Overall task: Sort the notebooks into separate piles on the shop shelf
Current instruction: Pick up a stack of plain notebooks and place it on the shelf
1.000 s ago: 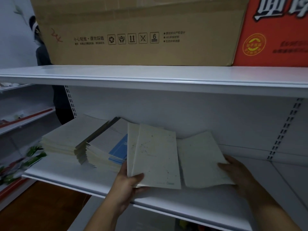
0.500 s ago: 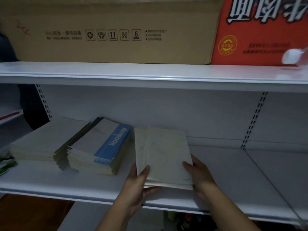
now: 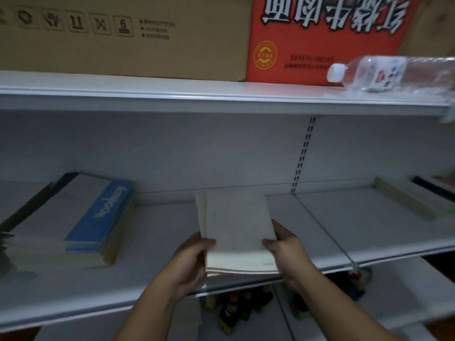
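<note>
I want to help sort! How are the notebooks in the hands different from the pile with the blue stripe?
The held notebooks have plain cream speckled covers; the blue-striped pile has grey covers with a blue band and lettering.
The held notebooks are a thin bunch; the blue-striped pile is much thicker.
The held notebooks are in the grip of the left hand and right hand; the blue-striped pile rests untouched on the shelf.
Both face cover-up.

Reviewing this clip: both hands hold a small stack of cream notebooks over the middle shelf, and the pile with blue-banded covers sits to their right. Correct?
Not quite. In the head view the left hand and right hand do hold the cream notebooks over the middle shelf, but the blue-banded pile sits to their left, not right.
</note>
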Demonstrator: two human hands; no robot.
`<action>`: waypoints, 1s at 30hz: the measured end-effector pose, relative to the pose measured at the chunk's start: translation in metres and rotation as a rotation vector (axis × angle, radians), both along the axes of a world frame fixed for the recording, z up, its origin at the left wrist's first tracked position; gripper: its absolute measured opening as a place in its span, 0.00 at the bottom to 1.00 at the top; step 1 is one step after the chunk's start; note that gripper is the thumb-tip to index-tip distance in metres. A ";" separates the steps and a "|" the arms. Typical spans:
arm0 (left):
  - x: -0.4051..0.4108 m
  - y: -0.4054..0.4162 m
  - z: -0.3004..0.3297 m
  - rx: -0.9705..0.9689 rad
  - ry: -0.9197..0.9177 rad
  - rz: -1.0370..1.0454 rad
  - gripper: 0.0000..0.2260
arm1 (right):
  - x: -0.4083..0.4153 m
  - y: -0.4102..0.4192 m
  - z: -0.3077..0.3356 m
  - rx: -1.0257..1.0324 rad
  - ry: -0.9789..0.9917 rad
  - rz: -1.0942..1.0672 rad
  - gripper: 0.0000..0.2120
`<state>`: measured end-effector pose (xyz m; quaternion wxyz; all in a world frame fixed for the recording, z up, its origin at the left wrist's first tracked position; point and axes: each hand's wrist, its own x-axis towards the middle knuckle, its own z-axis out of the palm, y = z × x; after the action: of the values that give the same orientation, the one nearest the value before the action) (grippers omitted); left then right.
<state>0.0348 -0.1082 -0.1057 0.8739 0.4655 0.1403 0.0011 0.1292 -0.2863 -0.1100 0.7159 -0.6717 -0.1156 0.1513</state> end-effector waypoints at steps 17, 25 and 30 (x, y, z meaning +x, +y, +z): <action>0.116 -0.296 0.026 0.245 -0.043 -0.032 0.07 | 0.062 -0.299 0.033 -0.009 0.024 -0.104 0.19; 0.197 -0.413 0.036 0.196 -0.005 -0.210 0.10 | 0.116 -0.425 0.056 -0.111 0.080 -0.337 0.22; 0.246 -0.449 0.038 0.222 0.057 -0.299 0.10 | 0.166 -0.464 0.055 -0.202 0.085 -0.438 0.21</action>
<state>0.2812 -0.5573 -0.0678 0.8032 0.5745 0.0933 -0.1268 0.2952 -0.7502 -0.0554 0.6649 -0.7421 0.0786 0.0313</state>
